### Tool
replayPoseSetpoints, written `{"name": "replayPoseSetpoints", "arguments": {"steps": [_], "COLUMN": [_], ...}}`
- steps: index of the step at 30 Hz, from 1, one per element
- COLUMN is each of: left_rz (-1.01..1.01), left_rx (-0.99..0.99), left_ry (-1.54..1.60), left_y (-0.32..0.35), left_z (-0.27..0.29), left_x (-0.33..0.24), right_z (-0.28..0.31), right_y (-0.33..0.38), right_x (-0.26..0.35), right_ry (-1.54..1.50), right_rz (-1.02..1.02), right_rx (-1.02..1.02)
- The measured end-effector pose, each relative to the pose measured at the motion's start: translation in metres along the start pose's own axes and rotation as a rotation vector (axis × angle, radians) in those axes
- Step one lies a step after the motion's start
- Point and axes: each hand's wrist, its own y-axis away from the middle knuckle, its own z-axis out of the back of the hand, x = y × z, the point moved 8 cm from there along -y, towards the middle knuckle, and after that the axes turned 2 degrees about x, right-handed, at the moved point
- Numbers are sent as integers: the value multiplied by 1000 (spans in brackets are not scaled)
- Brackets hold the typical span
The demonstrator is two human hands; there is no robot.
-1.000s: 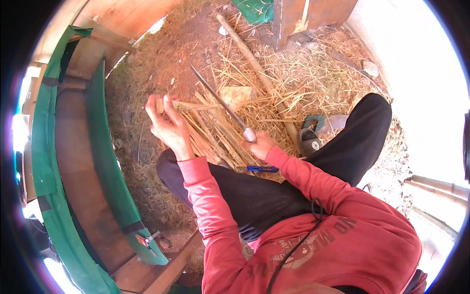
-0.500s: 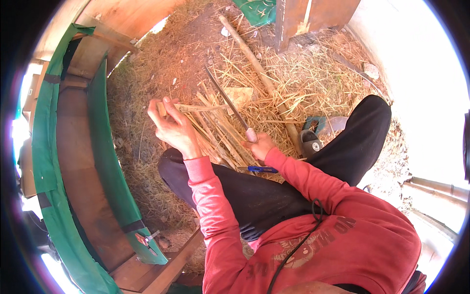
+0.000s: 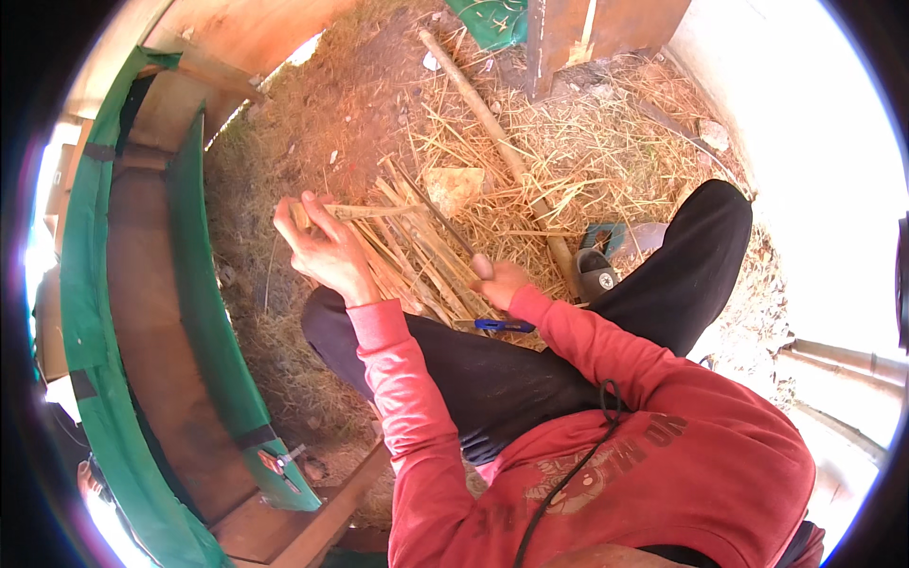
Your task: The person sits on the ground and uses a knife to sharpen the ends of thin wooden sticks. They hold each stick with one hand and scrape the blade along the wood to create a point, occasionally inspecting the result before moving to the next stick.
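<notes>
My left hand (image 3: pixel 327 254) is closed on one end of a pale split strip (image 3: pixel 379 210), which looks like bamboo and points to the right. My right hand (image 3: pixel 502 284) grips the light handle of a long knife (image 3: pixel 443 220). Its thin dark blade slants up and left, crossing near the strip's free end; whether they touch I cannot tell. Below both hands lies a pile of split strips (image 3: pixel 431 260) between my legs. A blue utility knife (image 3: pixel 504 326) rests by my thigh, just below my right hand.
A long pole (image 3: pixel 488 118) lies across the straw beyond the pile, beside a flat yellowish piece (image 3: pixel 454 189). A grey slipper (image 3: pixel 597 275) is near my right knee. Green-covered wooden boards (image 3: pixel 222 312) stand along the left, and a wooden panel (image 3: pixel 606 38) at the back.
The knife in my right hand has swung lower, its blade now down by the strip. My left hand, still holding the strip, has shifted slightly left.
</notes>
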Motion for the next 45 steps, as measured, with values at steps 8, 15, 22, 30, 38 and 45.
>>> {"name": "replayPoseSetpoints", "arguments": {"steps": [8,15,22,30,38,45], "left_rz": [-117,-60,-39,-183,-167,-161], "left_rx": [191,213,258,348,279,288], "left_ry": [200,243,335,240,403,659], "left_y": [-2,-5,-4,4,-8,-12], "left_z": [-14,-10,-15,-29,-46,-67], "left_x": [4,10,12,-10,-36,-39], "right_z": [-3,5,-14,-3,61,73], "right_y": [-12,1,-27,-24,11,22], "right_x": [8,7,-22,-36,4,-11], "right_ry": [-94,-103,-160,-271,-611,-310], "right_rz": [275,55,27,-113,50,158], "right_rx": [-128,34,-44,-20,-102,-246]}}
